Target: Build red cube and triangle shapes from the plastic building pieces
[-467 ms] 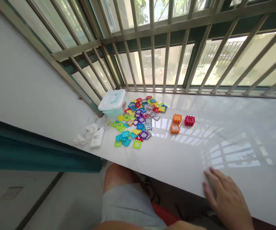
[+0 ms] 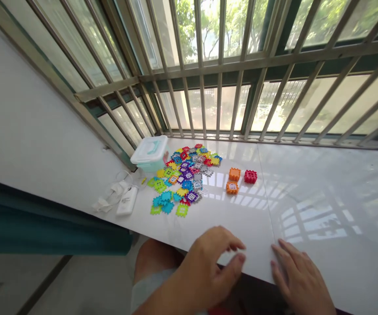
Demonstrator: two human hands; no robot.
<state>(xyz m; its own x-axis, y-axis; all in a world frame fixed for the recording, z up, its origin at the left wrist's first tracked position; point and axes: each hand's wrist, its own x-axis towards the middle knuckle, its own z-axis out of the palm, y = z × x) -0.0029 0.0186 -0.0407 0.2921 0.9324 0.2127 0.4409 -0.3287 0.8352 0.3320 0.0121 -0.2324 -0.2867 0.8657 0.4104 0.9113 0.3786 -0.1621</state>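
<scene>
My left hand (image 2: 213, 262) hovers over the front edge of the white ledge, fingers curved and thumb apart, with nothing between them. Flat on the ledge to the right rests my right hand (image 2: 298, 273), its fingers stretched out and holding nothing. Beyond the hands stand two orange block stacks, one plain (image 2: 234, 174) and one with a white window piece (image 2: 232, 187). A red block (image 2: 250, 176) is beside them. To their left spreads a loose pile of colourful notched plastic tiles (image 2: 185, 176), in blue, green, purple, yellow, red and grey.
A lidded, pale green plastic box (image 2: 150, 153) stands in the far left corner. Near it lie a white power bank-like block (image 2: 127, 201) and crumpled white tissue (image 2: 111, 197). Metal window bars (image 2: 220, 105) line the back of the ledge (image 2: 221, 216).
My left hand has risen into view from below, above the ledge's front edge. The right hand stays flat on the ledge. The camera has tilted up slightly.
</scene>
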